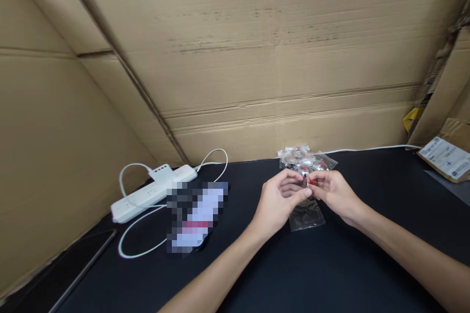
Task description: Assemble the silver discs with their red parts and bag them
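Close together over the black table (330, 274), my left hand (281, 200) and my right hand (334, 193) both pinch one small dark item with a red part (312, 183). Fingers hide most of it, so its kind cannot be made out. Below my fingertips a clear plastic bag (307, 217) lies flat on the table. Just beyond my hands is a heap of small clear bags (297, 155), which hold coiled-looking pieces with red parts.
At left lie a white power strip (147, 198) with a looping white cable (123, 242), a blurred-out phone-like object (205, 210) and a dark flat panel (73, 264). A labelled package (446, 156) sits at far right. Cardboard walls (257, 58) enclose the table.
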`<state>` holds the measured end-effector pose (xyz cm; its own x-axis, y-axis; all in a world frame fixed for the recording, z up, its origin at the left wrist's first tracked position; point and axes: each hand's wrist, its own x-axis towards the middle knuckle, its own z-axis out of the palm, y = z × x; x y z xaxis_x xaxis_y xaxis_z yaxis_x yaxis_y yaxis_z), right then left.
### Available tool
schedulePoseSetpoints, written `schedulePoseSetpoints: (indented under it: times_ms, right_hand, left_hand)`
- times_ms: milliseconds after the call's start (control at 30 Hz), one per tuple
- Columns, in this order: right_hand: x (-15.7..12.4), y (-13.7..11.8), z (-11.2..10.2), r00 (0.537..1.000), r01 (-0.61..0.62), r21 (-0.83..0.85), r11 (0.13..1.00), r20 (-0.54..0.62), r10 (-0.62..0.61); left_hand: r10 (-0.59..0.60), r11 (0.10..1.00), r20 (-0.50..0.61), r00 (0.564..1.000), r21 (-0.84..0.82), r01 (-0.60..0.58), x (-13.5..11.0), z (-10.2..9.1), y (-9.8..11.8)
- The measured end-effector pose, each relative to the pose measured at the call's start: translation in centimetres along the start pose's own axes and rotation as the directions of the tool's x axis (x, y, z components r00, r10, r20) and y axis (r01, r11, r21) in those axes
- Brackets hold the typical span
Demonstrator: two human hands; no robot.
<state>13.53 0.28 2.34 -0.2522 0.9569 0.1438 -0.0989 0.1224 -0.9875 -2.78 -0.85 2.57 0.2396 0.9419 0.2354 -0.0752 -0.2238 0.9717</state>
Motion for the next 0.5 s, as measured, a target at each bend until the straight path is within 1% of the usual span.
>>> schedulePoseSetpoints:
  times_ms: [100,200,267,367,500]
  right_hand:
    - [-0.13,0.05,-0.04,0.990,-0.135,0.194,0.972,0.060,0.125]
    - [-0.07,0.21,-0.26,0.977,-0.205,0.331,0.921,0.132,0.170]
    - [0.07,0.33,-0.43,0.974,-0.223,0.393,0.892,0.137,0.183]
    - [0.24,0.40,-0.54,0.976,-0.218,0.447,0.868,0.114,0.187]
    - [0.12,0.11,-0.37,0.980,-0.194,0.407,0.893,0.111,0.162]
  left_hand:
    - [0.081,0.993,0.021,0.997,0.090,-0.082,-0.27,-0.09,0.18]
    - [0.136,0.975,0.043,0.990,0.171,-0.141,-0.50,-0.21,0.53]
    - [0.178,0.958,0.035,0.983,0.221,-0.182,-0.53,-0.27,0.71]
    - [0.227,0.946,0.014,0.974,0.235,-0.224,-0.47,-0.24,0.82]
    - [0.182,0.963,-0.032,0.983,0.208,-0.171,-0.43,-0.12,0.83]
